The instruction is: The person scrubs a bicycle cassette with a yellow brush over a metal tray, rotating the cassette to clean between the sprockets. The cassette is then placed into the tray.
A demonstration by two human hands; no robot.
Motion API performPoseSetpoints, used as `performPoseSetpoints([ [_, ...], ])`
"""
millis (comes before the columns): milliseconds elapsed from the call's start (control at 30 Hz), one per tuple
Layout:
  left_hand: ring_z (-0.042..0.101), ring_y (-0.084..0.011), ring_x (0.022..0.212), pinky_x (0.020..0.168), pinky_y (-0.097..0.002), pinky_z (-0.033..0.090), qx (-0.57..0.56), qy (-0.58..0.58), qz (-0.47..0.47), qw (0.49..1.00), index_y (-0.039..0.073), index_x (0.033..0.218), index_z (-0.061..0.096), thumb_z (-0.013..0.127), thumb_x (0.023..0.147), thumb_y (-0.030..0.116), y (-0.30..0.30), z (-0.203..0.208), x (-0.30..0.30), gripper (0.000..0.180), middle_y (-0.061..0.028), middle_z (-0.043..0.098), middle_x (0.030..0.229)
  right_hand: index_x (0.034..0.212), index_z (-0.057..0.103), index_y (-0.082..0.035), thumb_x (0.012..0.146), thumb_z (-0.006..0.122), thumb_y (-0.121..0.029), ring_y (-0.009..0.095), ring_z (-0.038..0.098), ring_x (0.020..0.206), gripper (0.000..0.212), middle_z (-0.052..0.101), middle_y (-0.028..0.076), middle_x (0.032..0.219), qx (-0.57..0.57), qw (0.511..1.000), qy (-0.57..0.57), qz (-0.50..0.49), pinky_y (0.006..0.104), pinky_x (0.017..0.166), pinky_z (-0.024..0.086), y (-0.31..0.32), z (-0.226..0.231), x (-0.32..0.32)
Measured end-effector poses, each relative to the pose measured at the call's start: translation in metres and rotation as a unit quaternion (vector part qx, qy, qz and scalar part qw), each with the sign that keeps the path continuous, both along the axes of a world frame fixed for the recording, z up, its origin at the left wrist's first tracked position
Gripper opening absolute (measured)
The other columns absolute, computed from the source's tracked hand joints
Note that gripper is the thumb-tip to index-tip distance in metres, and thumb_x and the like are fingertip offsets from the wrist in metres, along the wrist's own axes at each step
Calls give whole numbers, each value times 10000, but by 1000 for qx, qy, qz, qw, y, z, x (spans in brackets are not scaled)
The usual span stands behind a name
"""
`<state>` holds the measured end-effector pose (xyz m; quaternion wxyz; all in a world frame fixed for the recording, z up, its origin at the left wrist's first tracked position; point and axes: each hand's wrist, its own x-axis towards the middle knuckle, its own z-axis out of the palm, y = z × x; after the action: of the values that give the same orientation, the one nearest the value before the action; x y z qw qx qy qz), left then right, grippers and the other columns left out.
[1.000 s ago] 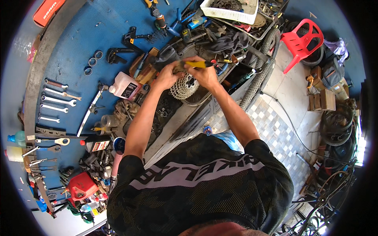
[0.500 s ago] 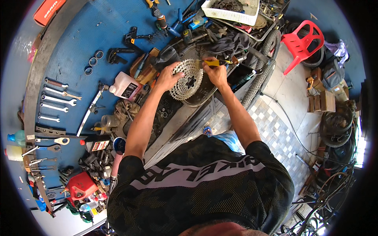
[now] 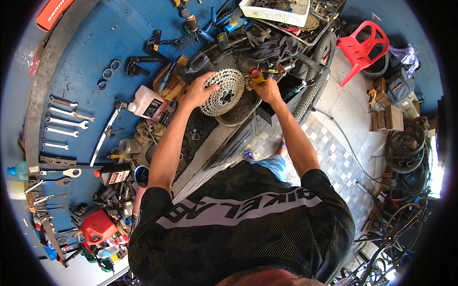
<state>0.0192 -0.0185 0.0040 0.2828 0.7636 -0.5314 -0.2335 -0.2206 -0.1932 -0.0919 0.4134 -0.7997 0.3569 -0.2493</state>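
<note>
A silver bicycle cassette (image 3: 224, 95) is held tilted over a dark, dirty basin (image 3: 234, 117), its toothed rings facing up. My left hand (image 3: 199, 90) grips its left edge, thumb over the teeth and fingers partly hidden behind. Just off the cassette's right edge, my right hand (image 3: 267, 89) is closed round the yellow handle of a brush (image 3: 258, 77); a red spot shows at the handle's end. The bristles are hard to make out here, lying mostly behind the hand. A dark plastic container (image 3: 198, 64) stands beyond my left hand.
A pale pink-white jug (image 3: 147, 102) stands left of my left forearm, with wrenches (image 3: 67, 122) on the blue mat farther left. Behind the basin lie dark rags (image 3: 276, 50) and a white basket (image 3: 286, 16). A bicycle tyre (image 3: 315, 76) stands at the right.
The cassette has turned to face up more and shifted slightly. My right hand has moved the brush off its upper edge to the right, tipping the handle.
</note>
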Motion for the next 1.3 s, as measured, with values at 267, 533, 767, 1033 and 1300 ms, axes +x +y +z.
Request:
performPoseSetpoints([
  [267,726,-302,1204,1016,-432,531,6,-8,-74,997,60,1376,678,818,928,182,-14,27,-6,486,-192,751,1291,1373,734,-170,1002,755,-286,403,652,1145,389,681,178,1177,-158,966,-100,180,485,1012,518,-6,74,-3],
  [533,673,-330,1256,1006,-460,533,-141,15,69,987,81,1450,606,831,945,291,11,12,-27,591,-228,689,1360,1228,772,-144,1014,734,-331,406,665,1148,287,691,169,1212,-176,958,-62,219,497,968,545,-7,73,2],
  [767,487,-544,1413,1111,-698,456,-70,629,371,680,-53,1661,129,812,754,820,69,-17,-83,1432,-337,376,1504,1213,765,-159,1010,738,-334,392,663,1179,269,684,136,1245,-179,970,-51,157,494,981,548,8,64,-15],
  [1033,382,-636,1453,1177,-792,344,-101,807,334,477,-32,1632,-55,803,873,601,48,-16,-91,1309,-405,234,1549,1190,767,-144,967,773,-180,375,637,1196,226,674,111,1243,-181,961,-68,198,476,1002,524,24,71,-31],
  [1300,555,-471,1369,1209,-626,432,-128,769,251,574,-47,1403,494,601,919,230,67,-22,-82,568,-305,569,1414,1249,782,-232,984,702,-143,347,594,1270,291,638,98,1349,-244,942,-3,231,449,1051,520,62,79,-65],
])
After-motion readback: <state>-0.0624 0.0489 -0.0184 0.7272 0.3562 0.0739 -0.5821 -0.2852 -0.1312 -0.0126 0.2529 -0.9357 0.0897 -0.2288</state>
